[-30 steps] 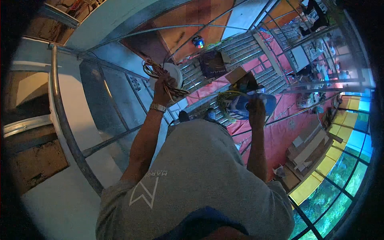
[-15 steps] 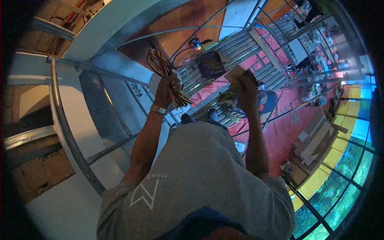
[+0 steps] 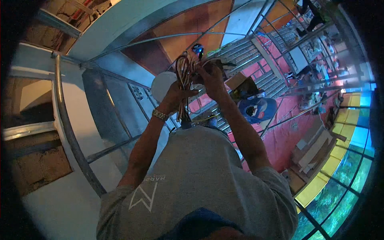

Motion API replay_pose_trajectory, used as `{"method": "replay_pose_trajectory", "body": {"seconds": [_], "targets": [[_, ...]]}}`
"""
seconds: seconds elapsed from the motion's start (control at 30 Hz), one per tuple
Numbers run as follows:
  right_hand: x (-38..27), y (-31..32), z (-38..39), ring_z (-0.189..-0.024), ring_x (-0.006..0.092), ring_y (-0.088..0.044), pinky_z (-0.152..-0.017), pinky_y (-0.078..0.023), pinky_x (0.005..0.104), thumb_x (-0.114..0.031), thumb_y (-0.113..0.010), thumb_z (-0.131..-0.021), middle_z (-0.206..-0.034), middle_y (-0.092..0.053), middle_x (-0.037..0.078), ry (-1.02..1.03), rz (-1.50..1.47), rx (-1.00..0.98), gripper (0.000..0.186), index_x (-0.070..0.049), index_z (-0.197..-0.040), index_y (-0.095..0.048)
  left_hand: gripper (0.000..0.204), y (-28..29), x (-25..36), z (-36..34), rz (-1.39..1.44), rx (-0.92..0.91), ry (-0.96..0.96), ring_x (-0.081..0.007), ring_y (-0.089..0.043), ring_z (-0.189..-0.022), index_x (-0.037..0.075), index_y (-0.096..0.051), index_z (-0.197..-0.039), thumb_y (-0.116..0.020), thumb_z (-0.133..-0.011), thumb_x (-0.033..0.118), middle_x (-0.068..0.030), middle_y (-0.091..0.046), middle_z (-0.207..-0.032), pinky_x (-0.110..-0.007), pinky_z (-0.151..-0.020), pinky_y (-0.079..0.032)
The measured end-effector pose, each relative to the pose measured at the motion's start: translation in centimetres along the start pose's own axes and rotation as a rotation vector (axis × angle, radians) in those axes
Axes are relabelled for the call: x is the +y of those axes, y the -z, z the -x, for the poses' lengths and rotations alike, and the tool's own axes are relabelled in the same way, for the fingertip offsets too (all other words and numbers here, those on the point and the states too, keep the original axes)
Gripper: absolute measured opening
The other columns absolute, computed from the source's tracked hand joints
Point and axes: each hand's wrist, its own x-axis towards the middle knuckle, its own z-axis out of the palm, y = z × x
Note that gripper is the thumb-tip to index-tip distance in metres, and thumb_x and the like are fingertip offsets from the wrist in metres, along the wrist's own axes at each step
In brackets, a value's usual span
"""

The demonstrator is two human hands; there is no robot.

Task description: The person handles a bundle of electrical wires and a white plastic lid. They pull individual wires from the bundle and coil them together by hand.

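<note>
A looped bundle of thin electric cables (image 3: 183, 72) stands upright in front of me, its lower ends hanging down toward my shirt. Around its middle my left hand (image 3: 176, 96) is closed, thumb pointing right and a watch on the wrist. My right hand (image 3: 213, 82) has its fingers bent in against the bundle's upper right side, at the loops. A dark shape shows just beyond the right hand; whether it is held or lies behind is unclear. Behind the left hand is a round white object (image 3: 161, 85).
Slatted metal scaffold decking (image 3: 236, 54) lies below, with metal tubes crossing around it. An open cardboard box (image 3: 237, 81) and a blue container (image 3: 258, 110) are to the right. Pink sheeting (image 3: 284, 132) covers the floor, with stacked boards (image 3: 316, 150) farther right. A person (image 3: 314, 18) is at the far right.
My right hand has moved left from beside the cardboard box to the cable bundle. The left hand has shifted slightly right and turned, bringing the bundle more upright.
</note>
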Motion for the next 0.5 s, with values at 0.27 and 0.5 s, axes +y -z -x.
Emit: {"method": "replay_pose_trajectory", "body": {"seconds": [0.27, 0.5], "targets": [[-3.8, -3.6, -0.7, -0.087, 0.0253, -0.064, -0.073, -0.051, 0.0454, -0.02, -0.066, -0.091, -0.098, -0.063, 0.02, -0.369, -0.482, -0.06, 0.031, 0.002, -0.112, -0.059, 0.02, 0.6, -7.5, 0.4, 0.423, 0.002, 0.094, -0.0105, -0.054, -0.066, 0.005, -0.061, -0.093, -0.07, -0.087, 0.022, -0.0012, -0.058, -0.076, -0.029, -0.061, -0.047], [-10.1, 0.7, 2.4, -0.106, 0.0396, -0.062, -0.084, -0.051, 0.0495, -0.019, -0.069, -0.084, -0.117, -0.061, 0.024, -0.029, 0.571, -0.48, 0.035, -0.001, -0.112, -0.057, 0.022, 3.4, -8.0, 0.9, 0.13, 0.075, 0.271, -0.012, -0.05, -0.051, 0.004, -0.061, -0.091, -0.067, -0.089, 0.025, -0.0027, -0.058, -0.063, -0.03, -0.049, -0.043]]}}
